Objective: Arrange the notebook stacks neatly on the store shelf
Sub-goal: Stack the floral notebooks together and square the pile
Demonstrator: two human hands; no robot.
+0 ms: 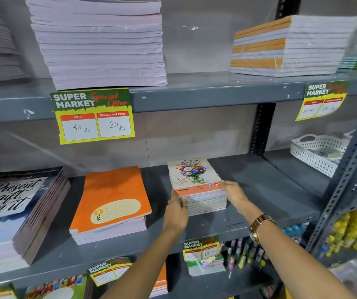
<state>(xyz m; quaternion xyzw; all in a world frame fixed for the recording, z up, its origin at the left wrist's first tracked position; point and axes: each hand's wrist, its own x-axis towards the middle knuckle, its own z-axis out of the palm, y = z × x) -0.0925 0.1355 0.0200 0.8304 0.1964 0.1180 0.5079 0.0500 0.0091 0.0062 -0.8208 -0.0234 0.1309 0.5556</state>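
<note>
A small stack of notebooks with a flower-vase cover (194,178) stands on the grey middle shelf (266,186). My left hand (176,210) presses against the stack's front left corner, and my right hand (235,196) holds its right side near the front. Both hands clasp the stack between them. Left of it lies a stack of orange notebooks (110,201), its top books skewed. At the far left sits a stack of dark notebooks with script lettering (11,214).
The upper shelf carries a tall pale stack (99,44) and a wrapped orange-and-white stack (289,46). Price tags (93,115) hang from the shelf edges. A white basket (318,152) sits on the right. Pens and more notebooks fill the lower shelf (242,253).
</note>
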